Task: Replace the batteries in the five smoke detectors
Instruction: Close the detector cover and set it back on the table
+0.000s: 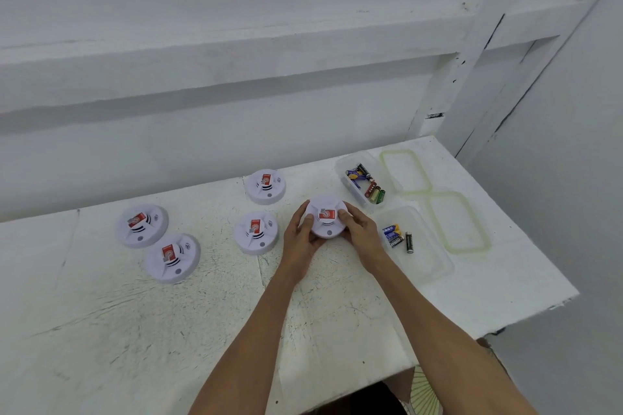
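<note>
Left hand point(301, 236) and right hand point(363, 230) clasped the smoke detector point(326, 216) by opposite sides of its rim, over the counter point(168, 330) just left of the battery tubs point(428, 256). Light, rigid, smooth plastic, it likely wanted a firm rim hold.

One wide-angle view from the person's head, looking forward and down across the table point(141, 330) toward the wall point(202, 94) along its far edge; left hand point(300, 241) and right hand point(363, 233) sit close, mid-frame
</note>
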Demonstrator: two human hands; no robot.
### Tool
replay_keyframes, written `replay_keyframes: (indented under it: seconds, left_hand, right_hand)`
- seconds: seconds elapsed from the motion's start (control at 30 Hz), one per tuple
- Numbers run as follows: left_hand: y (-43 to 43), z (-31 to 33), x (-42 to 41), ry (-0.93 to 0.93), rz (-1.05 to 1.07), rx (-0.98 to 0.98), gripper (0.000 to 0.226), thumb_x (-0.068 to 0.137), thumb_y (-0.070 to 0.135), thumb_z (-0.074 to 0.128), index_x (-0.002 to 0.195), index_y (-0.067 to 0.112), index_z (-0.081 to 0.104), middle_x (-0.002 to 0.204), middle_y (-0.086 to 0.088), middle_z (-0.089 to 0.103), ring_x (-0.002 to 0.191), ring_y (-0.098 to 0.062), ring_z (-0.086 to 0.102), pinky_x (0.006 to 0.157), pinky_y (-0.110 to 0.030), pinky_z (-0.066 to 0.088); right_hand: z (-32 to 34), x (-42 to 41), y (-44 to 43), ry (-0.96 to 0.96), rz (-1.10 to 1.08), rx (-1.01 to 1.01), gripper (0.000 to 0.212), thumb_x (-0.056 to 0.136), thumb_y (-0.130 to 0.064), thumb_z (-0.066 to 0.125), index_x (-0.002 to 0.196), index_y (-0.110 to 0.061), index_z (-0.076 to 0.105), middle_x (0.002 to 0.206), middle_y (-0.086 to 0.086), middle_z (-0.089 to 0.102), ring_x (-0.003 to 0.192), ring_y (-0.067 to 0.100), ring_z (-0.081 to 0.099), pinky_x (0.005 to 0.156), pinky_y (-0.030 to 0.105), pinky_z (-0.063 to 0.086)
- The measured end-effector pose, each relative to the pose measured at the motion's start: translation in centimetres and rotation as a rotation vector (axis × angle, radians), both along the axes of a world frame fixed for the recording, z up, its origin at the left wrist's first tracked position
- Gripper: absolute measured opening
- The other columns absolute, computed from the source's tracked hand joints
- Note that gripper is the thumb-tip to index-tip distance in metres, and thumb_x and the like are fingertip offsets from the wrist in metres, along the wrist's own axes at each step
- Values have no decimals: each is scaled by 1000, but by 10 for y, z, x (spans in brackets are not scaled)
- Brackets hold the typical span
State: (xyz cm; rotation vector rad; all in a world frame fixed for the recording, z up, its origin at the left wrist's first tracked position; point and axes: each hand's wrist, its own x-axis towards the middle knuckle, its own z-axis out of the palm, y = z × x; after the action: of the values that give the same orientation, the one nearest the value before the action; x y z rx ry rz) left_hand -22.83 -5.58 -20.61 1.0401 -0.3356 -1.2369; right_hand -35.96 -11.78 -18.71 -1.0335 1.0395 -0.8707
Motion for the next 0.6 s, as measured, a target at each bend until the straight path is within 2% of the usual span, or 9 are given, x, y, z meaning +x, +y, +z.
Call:
replay_keyframes:
  seconds: [0.4, 0.6]
  left_hand:
    - [0, -1, 0, 3, -1, -5, 39, 107, 18, 54, 146, 23, 54, 139, -6, 67, 125, -27, 67, 89, -41, 62]
    - [-1, -1, 0, 5, -1, -4, 37, 108, 17, 54, 144, 23, 56, 138, -7, 68, 125, -28, 67, 92, -42, 62]
  right_hand:
    - [-2, 0, -1, 9, -1, -3, 28, 99, -19, 61, 127, -20, 67, 120, 2, 73, 113, 21, 69, 102, 47, 53]
    - [-3, 0, -1, -2, -4, -8, 31, 99, -17, 60, 130, -15, 66, 121, 5, 72, 113, 22, 68, 101, 47, 53]
